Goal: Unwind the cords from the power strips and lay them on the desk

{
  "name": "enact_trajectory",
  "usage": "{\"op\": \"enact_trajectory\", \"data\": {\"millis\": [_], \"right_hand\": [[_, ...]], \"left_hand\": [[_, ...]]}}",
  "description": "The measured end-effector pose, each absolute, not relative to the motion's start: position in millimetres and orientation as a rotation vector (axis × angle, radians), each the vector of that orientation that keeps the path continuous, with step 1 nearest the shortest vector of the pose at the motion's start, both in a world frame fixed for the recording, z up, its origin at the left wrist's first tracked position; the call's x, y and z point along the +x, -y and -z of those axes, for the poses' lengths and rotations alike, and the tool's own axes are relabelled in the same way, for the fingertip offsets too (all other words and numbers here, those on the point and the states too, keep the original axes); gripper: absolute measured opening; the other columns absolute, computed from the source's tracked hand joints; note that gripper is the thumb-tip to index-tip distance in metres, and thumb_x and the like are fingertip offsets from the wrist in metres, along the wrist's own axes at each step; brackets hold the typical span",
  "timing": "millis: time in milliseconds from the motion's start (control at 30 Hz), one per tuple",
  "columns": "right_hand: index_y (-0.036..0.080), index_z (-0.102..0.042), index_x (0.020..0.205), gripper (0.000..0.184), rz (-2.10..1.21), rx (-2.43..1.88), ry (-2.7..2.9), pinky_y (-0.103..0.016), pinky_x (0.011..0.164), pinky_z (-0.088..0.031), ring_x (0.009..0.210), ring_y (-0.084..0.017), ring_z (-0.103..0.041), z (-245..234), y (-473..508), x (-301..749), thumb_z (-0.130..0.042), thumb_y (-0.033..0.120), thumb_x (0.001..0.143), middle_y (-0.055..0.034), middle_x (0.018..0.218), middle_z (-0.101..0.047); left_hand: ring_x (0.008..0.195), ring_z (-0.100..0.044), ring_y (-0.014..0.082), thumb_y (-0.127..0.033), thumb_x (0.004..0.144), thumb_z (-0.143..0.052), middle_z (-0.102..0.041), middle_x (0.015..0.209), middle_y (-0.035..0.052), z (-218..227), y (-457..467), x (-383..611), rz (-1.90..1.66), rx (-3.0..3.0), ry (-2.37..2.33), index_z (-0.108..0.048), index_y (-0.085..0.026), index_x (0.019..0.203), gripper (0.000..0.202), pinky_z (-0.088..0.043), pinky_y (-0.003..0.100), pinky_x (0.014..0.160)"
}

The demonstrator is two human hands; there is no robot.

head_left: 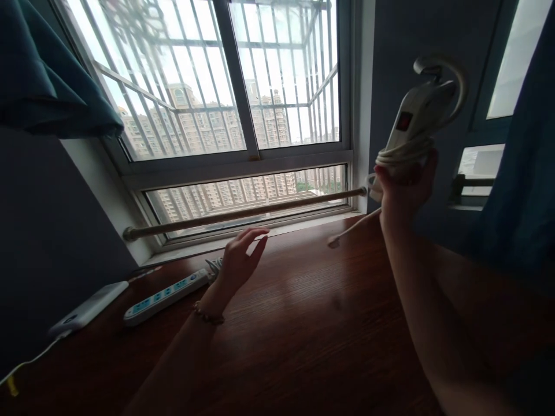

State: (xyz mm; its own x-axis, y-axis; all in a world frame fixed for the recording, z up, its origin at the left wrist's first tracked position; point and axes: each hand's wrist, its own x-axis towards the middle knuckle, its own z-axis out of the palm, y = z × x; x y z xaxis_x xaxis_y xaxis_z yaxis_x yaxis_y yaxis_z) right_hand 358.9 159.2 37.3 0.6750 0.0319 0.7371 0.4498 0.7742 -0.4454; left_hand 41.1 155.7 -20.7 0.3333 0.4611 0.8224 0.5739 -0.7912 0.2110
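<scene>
My right hand [405,185], raised at the right, is closed around a white power strip [418,110] with a red switch. Its white cord is wound around the body and loops over the top end, and the rest of the strip is partly hidden by cord and fingers. A loose cord end with a plug [333,241] hangs down to the left, near the table surface. My left hand [240,254] hovers over the brown wooden table [299,323], thumb and fingers apart, holding nothing. Beside its wrist, a white-and-blue power strip [167,297] lies with its cord [213,266] bunched at one end.
At the left edge of the table lies a white power bank-like device [89,309] with a white cable [32,359]. A barred window [251,167] stands behind, crossed by a metal rail [247,215]. Blue curtains hang left [52,86] and right [515,190].
</scene>
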Motion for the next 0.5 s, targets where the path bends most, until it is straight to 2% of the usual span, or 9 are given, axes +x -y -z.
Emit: {"op": "enact_trajectory", "data": {"millis": [67,167,300,400,500], "right_hand": [[0.011,-0.031,0.132,0.09,-0.086,-0.447,0.751,-0.027,0.077,-0.047,0.084,-0.015,-0.054,-48,-166,322,-0.078,0.029,0.056,-0.0052,0.095,-0.054],[0.02,-0.04,0.123,0.074,-0.523,-0.269,0.803,-0.019,0.066,-0.048,0.079,-0.011,-0.055,-44,-171,276,-0.075,0.026,0.059,-0.0001,0.092,-0.056],[0.023,-0.047,0.109,0.053,-0.924,-0.205,0.79,-0.014,0.052,-0.045,0.07,-0.009,-0.054,-21,-184,241,-0.073,0.027,0.063,0.0019,0.089,-0.056],[0.021,-0.049,0.105,0.042,-1.189,-0.129,0.78,-0.02,0.059,-0.05,0.074,-0.011,-0.056,-5,-200,230,-0.069,0.032,0.07,-0.0005,0.092,-0.057],[0.016,-0.052,0.105,0.035,-1.465,-0.106,0.787,-0.032,0.068,-0.052,0.082,-0.019,-0.058,6,-210,221,-0.055,0.043,0.083,-0.0068,0.101,-0.056]], "left_hand": [[0.092,-0.058,0.0186,-0.033,0.083,-0.052,-0.063,0.097,0.0065,0,-162,60,1.647,-2.504,1.108,-0.061,-0.017,0.096,0.022,-0.045,0.032,0.085],[0.1,-0.057,0.0224,-0.041,0.079,-0.057,-0.061,0.105,0.0113,-21,-169,64,1.94,-2.785,1.206,-0.059,-0.013,0.101,0.036,-0.045,0.035,0.088],[0.106,-0.054,0.0267,-0.043,0.079,-0.057,-0.058,0.112,0.0151,-32,-161,28,1.62,-3.396,1.397,-0.055,-0.014,0.111,0.044,-0.041,0.042,0.092],[0.107,-0.053,0.0264,-0.041,0.081,-0.055,-0.058,0.113,0.0154,-33,-151,0,1.705,-3.376,1.445,-0.055,-0.014,0.113,0.042,-0.04,0.043,0.095],[0.104,-0.055,0.0255,-0.044,0.08,-0.055,-0.061,0.108,0.0137,-32,-149,-6,1.771,-3.207,1.644,-0.06,-0.014,0.105,0.04,-0.042,0.04,0.091]]}}
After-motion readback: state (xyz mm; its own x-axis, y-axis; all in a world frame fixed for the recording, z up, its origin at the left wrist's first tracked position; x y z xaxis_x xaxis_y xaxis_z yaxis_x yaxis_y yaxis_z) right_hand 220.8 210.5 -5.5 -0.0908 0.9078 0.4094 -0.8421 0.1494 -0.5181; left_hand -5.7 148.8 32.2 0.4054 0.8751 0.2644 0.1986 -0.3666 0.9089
